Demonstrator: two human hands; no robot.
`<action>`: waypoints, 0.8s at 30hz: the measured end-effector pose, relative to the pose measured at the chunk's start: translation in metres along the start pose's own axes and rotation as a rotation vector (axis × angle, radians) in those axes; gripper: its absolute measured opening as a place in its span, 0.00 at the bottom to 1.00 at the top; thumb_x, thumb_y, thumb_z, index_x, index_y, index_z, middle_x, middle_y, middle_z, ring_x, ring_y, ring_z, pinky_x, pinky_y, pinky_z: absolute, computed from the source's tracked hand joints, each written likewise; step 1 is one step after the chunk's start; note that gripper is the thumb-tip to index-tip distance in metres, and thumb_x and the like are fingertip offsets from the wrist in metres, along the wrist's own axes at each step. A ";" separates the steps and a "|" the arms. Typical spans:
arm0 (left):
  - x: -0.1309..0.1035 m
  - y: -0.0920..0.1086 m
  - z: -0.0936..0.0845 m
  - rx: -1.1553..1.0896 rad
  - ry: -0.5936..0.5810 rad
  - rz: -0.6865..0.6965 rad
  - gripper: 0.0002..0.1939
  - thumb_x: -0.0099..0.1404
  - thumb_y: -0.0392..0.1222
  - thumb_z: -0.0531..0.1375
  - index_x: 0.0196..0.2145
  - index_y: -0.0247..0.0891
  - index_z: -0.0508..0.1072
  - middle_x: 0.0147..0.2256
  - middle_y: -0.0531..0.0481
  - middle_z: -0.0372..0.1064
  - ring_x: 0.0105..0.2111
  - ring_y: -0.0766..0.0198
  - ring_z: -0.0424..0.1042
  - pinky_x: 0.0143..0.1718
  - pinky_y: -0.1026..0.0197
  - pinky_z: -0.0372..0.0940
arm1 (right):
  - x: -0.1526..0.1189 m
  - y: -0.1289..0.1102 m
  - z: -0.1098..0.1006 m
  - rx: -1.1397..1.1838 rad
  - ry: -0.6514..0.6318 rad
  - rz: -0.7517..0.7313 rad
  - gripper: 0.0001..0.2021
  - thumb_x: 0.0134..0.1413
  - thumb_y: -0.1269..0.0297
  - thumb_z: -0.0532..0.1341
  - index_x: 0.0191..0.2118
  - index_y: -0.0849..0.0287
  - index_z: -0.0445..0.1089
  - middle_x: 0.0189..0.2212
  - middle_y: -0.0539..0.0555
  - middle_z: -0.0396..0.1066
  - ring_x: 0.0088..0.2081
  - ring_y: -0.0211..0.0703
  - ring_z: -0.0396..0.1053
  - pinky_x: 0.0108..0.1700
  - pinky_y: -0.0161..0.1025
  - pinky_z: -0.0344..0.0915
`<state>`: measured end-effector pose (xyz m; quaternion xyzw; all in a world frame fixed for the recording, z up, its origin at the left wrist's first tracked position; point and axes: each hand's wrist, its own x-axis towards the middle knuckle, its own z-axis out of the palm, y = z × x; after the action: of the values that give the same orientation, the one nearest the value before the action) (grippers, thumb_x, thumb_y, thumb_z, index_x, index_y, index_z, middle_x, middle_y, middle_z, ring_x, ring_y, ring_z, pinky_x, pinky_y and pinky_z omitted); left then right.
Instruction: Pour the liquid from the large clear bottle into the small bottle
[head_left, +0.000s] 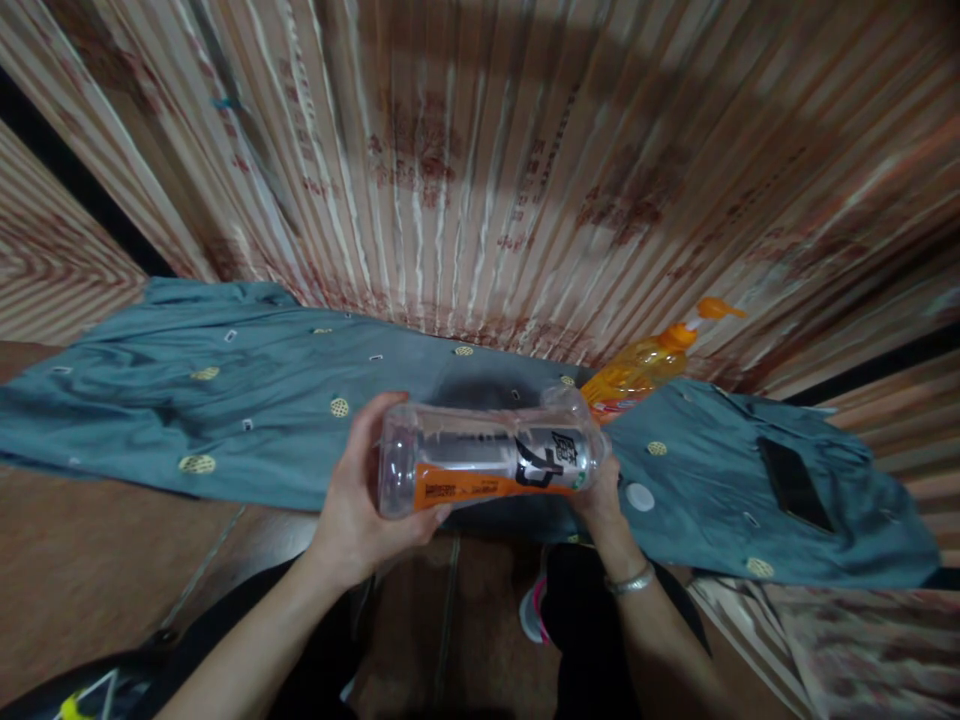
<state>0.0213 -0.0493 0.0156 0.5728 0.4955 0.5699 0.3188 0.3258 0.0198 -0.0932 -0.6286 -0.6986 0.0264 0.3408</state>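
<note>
The left hand (352,520) is clamped round the base end of a clear plastic bottle (480,455), thumb below and fingers over the far side. The right hand (600,500) is closed at the neck end, most of its fingers hidden behind it. The bottle lies sideways in the air above the counter (285,350), its silver and orange label towards the wearer. The thin wall looks likely to dent, so a light, even grip at both ends suits it, with the wrists level; whether the mouth is open cannot be told. Just beside the right hand, a white round piece (640,497) lies on the teal cloth (420,365), where a sleeve or finger could knock it. Beyond the neck end is a bottle of orange liquid (637,370) with a pump top, the nearest obstacle. Farther right rests a dark phone (795,485), and pleated curtain (480,200) closes off the back
</note>
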 end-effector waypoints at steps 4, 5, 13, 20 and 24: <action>-0.006 -0.014 0.009 -0.262 0.001 -0.192 0.45 0.43 0.48 0.76 0.58 0.45 0.66 0.44 0.48 0.73 0.41 0.55 0.76 0.40 0.56 0.75 | 0.004 -0.001 -0.005 -0.017 0.057 -0.058 0.17 0.55 0.62 0.57 0.46 0.60 0.78 0.38 0.67 0.80 0.49 0.66 0.78 0.53 0.63 0.76; -0.007 -0.015 0.010 -0.325 0.004 -0.265 0.44 0.44 0.46 0.76 0.58 0.46 0.66 0.45 0.49 0.73 0.41 0.55 0.75 0.39 0.57 0.75 | 0.006 -0.003 -0.006 -0.019 0.046 -0.071 0.16 0.55 0.61 0.57 0.44 0.60 0.78 0.36 0.67 0.80 0.48 0.66 0.78 0.52 0.63 0.75; -0.001 -0.013 0.010 -0.563 0.095 -0.504 0.41 0.47 0.42 0.73 0.58 0.43 0.67 0.44 0.48 0.76 0.37 0.55 0.79 0.26 0.61 0.76 | 0.020 -0.010 -0.009 0.051 0.055 0.136 0.20 0.54 0.52 0.59 0.47 0.60 0.74 0.32 0.64 0.79 0.36 0.62 0.79 0.39 0.54 0.75; 0.017 -0.013 -0.004 -0.684 0.201 -0.612 0.27 0.40 0.43 0.75 0.39 0.38 0.76 0.29 0.50 0.80 0.24 0.59 0.79 0.20 0.64 0.76 | 0.038 -0.011 -0.022 0.067 0.046 0.196 0.30 0.48 0.36 0.64 0.45 0.58 0.72 0.30 0.57 0.79 0.30 0.50 0.74 0.32 0.40 0.67; 0.025 -0.007 -0.012 -0.722 0.284 -0.567 0.29 0.37 0.41 0.76 0.39 0.38 0.76 0.30 0.51 0.82 0.24 0.58 0.80 0.19 0.64 0.77 | 0.050 -0.020 -0.026 0.152 0.031 0.158 0.30 0.48 0.33 0.64 0.41 0.58 0.72 0.29 0.56 0.77 0.27 0.47 0.72 0.31 0.41 0.65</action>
<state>0.0043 -0.0259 0.0193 0.1840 0.4412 0.6689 0.5693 0.3230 0.0505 -0.0419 -0.6543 -0.6376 0.0962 0.3951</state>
